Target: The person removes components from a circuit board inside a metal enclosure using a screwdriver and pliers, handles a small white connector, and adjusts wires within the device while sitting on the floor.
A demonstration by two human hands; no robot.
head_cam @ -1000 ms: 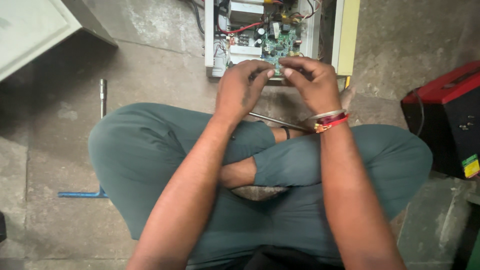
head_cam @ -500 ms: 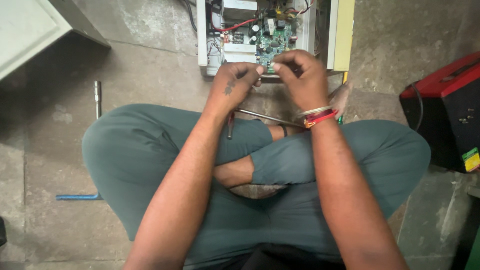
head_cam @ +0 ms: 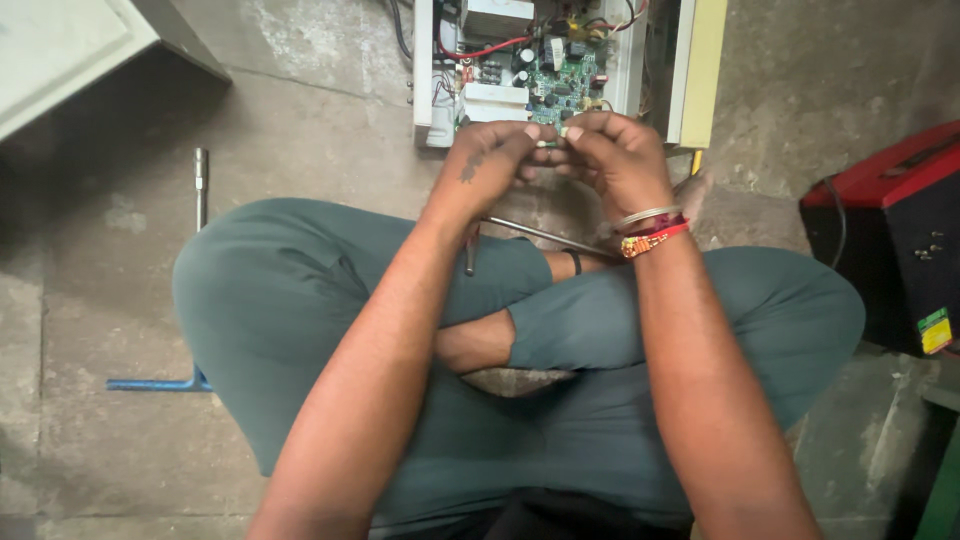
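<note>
The person's left hand (head_cam: 490, 165) and right hand (head_cam: 615, 160) are meeting fingertip to fingertip, both pinching a tiny pale part (head_cam: 548, 143) between them, just in front of the open white metal case's green circuit board (head_cam: 560, 75).

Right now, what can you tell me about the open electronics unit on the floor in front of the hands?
The open electronics unit lies flat on the concrete floor, cover off. Its white casing frames a green circuit board with dark components, white blocks and red and black wires. A pale yellow panel runs along its right side. The top is cut off by the picture edge. The left hand and right hand meet at its near edge, pinching something small; whether they touch the unit is unclear.
</note>
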